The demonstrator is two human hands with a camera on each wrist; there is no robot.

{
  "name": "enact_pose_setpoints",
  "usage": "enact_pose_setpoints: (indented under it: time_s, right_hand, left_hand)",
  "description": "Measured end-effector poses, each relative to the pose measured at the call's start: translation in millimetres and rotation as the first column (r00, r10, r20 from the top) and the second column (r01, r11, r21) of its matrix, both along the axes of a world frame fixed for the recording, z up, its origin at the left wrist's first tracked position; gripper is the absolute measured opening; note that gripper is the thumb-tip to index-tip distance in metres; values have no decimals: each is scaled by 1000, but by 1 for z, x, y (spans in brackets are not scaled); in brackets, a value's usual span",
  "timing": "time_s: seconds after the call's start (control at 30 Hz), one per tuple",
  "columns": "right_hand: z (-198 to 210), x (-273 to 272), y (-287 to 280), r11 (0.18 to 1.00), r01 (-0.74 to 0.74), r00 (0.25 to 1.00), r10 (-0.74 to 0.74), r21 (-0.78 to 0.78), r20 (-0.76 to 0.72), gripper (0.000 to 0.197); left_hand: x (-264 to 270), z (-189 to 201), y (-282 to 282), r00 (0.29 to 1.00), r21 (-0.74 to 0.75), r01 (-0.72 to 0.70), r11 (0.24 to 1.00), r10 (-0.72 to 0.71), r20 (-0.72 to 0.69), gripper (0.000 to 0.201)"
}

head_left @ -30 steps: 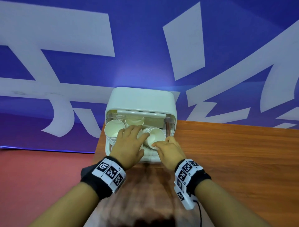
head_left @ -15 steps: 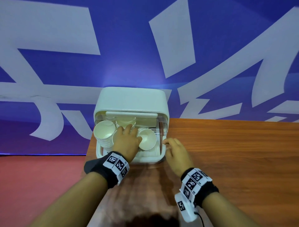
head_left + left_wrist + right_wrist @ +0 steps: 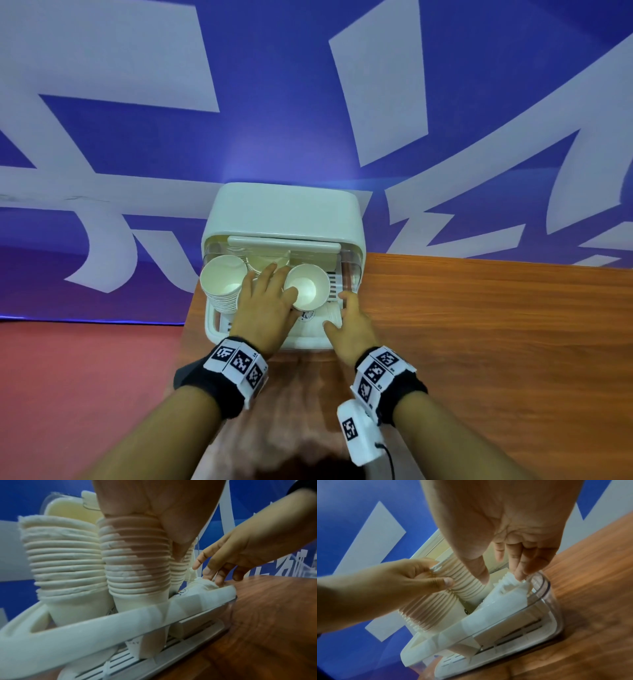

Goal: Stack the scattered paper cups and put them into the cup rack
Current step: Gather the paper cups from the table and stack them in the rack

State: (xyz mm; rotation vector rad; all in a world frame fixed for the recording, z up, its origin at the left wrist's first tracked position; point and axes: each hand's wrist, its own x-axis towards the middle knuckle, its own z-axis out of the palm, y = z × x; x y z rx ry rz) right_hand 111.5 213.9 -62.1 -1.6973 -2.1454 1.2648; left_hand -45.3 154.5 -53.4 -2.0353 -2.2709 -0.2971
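The white cup rack (image 3: 310,340) stands open at the table's back left corner, with three stacks of white paper cups upright inside. My left hand (image 3: 274,284) reaches over the middle stack (image 3: 135,568) and grips its top, thumb down between it and the right stack (image 3: 306,286). The left stack (image 3: 222,277) stands untouched. My right hand (image 3: 337,310) rests its fingertips (image 3: 211,580) on the rack's right front rim and holds nothing. In the right wrist view its thumb lies against the right stack (image 3: 467,585).
The rack's lid (image 3: 284,209) is flipped up against the blue and white wall. Brown wooden table (image 3: 479,325) stretches to the right and towards me. The table's left edge runs just beside the rack, with red floor (image 3: 85,377) below it.
My right hand let go of the right stack, drew back beside the rack, then came onto the rack's right front rim. My left hand stayed on the middle stack.
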Motion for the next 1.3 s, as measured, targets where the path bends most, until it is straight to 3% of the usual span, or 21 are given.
enact_pose_setpoints:
  time_s: [0.2,0.4,0.5,0.6,0.73,0.87,1.03,1.13,1.23,1.3]
  right_hand:
    - [-8,-9,2,973,218,965,-226,-79,-131,58]
    - [-17,-11,7,969,231,960,-241,-82,-139,44]
    - [-17,-11,4,986,168,978,-169,-16,-121,19]
    - [-22,-12,-4,986,66,998,-67,155,4,39]
    - [-25,-7,-14,927,-116,988,70,357,140,27]
    - [-26,-6,-21,831,-230,972,165,506,170,25]
    - [-25,-16,-24,691,-408,911,268,597,312,30]
    - [-24,-14,-27,625,-513,858,356,589,370,14]
    - [-14,-12,-28,651,-543,838,459,531,295,37]
    - [-8,-5,-25,692,-466,874,456,552,167,36]
  left_hand:
    - [0,-6,2,998,42,-37,998,35,46,30]
    - [3,-5,2,991,29,-75,997,71,111,31]
    - [3,-2,4,985,50,-98,994,90,148,33]
    - [3,-1,6,984,87,-114,990,100,147,32]
    - [5,2,7,990,66,-111,992,104,97,31]
    - [6,4,5,993,-9,-114,993,114,17,23]
    - [5,8,3,982,-41,-150,988,154,112,47]
    - [9,6,6,977,-69,-160,985,168,130,50]
    - [9,2,8,973,-122,-191,974,205,107,47]
    - [7,0,7,977,-109,-188,976,197,83,46]
